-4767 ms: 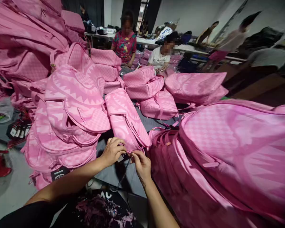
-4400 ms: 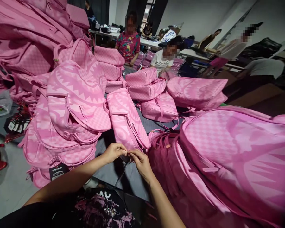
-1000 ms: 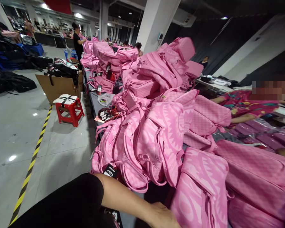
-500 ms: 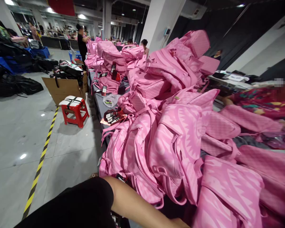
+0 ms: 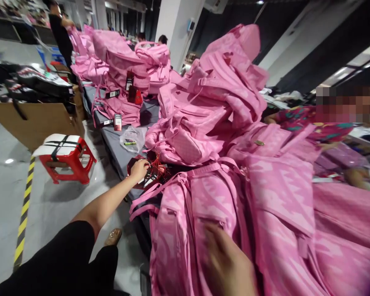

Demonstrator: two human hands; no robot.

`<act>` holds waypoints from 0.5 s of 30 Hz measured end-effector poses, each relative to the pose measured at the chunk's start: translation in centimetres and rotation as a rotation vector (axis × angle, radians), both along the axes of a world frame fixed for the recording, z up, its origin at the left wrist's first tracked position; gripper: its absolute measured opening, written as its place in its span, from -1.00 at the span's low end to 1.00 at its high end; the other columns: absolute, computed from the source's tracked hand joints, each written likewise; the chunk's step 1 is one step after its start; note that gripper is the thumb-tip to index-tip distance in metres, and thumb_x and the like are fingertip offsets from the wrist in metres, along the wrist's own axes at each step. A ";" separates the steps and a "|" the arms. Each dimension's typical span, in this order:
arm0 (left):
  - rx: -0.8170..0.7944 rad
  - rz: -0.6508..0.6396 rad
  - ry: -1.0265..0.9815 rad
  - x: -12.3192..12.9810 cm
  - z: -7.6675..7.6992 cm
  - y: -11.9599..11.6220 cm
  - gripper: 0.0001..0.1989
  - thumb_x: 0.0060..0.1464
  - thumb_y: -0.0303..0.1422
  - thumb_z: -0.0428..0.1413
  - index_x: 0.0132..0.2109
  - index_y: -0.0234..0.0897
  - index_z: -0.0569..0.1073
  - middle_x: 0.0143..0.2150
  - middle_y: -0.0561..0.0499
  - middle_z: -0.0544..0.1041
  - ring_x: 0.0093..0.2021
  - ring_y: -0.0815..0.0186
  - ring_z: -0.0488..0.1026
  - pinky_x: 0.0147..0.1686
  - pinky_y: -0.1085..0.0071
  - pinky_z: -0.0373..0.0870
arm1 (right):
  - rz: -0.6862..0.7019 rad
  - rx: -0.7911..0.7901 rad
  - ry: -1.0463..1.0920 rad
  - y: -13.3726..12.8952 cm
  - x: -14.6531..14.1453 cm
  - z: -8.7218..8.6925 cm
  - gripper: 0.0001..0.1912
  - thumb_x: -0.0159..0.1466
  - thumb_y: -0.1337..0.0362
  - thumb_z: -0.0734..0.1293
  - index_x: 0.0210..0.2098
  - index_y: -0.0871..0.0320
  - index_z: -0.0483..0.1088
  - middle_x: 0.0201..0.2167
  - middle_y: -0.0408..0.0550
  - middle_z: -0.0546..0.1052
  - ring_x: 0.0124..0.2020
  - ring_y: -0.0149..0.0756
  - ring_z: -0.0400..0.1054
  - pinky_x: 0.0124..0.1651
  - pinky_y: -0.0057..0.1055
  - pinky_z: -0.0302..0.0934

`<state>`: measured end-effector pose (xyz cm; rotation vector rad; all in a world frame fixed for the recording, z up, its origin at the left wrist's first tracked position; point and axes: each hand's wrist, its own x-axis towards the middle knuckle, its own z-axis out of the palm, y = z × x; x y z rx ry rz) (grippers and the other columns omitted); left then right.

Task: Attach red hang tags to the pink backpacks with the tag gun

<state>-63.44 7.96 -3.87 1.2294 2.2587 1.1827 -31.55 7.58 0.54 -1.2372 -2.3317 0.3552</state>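
My left hand (image 5: pixel 140 169) reaches to a small pile of black and red hang tags (image 5: pixel 149 179) with red strings, its curled fingers closed on them at the table's edge. How many it grips is hidden. My right hand (image 5: pixel 230 261) is smeared by motion in front of a pink backpack (image 5: pixel 214 193); its fingers do not show clearly. Beside that stand another pink backpack (image 5: pixel 172 222) on the left and a larger one (image 5: pixel 280 197) with a pale pattern on the right.
More pink backpacks (image 5: pixel 200 107) are heaped further along the grey table (image 5: pixel 114 144). A clear plastic bag (image 5: pixel 133 139) lies near its left edge. A red stool (image 5: pixel 69 158) and a cardboard box (image 5: pixel 31 125) stand on the floor. A co-worker's patterned sleeve (image 5: pixel 296 117) shows across the table.
My left arm has swung from low in front of me out to the tags. My right hand has come into view. The camera has turned, and the nearest backpacks stand more upright.
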 end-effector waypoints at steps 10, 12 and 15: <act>-0.149 -0.315 0.150 -6.5 -7.4 4.8 -0.73 0.19 -0.44 0.12 0.04 -0.23 0.50 0.30 -0.12 0.32 0.33 0.08 0.20 0.24 -0.02 0.23 | -0.099 -0.217 -0.455 12.1 -26.5 -8.3 -0.81 0.35 0.32 0.32 -0.07 0.27 0.44 -0.12 0.05 0.53 -0.06 -0.17 0.44 0.03 -0.11 0.31; -0.196 -0.328 0.159 -7.3 -8.4 5.3 -0.65 0.15 -0.51 0.12 0.07 -0.17 0.51 0.33 -0.15 0.29 0.35 0.03 0.17 0.24 -0.01 0.22 | -0.131 -0.237 -0.431 12.6 -26.9 -9.4 -0.77 0.36 0.21 0.34 -0.10 0.25 0.44 -0.10 0.01 0.51 -0.03 -0.19 0.41 0.10 -0.06 0.28; -0.256 -0.337 0.164 -8.6 -9.5 5.7 -0.56 0.08 -0.55 0.14 0.11 -0.16 0.51 0.34 -0.25 0.26 0.34 -0.09 0.18 0.20 -0.10 0.22 | -0.169 -0.281 -0.315 12.4 -26.3 -9.4 -0.79 0.35 0.20 0.34 -0.15 0.24 0.45 -0.11 -0.02 0.51 -0.02 -0.19 0.40 0.12 -0.04 0.25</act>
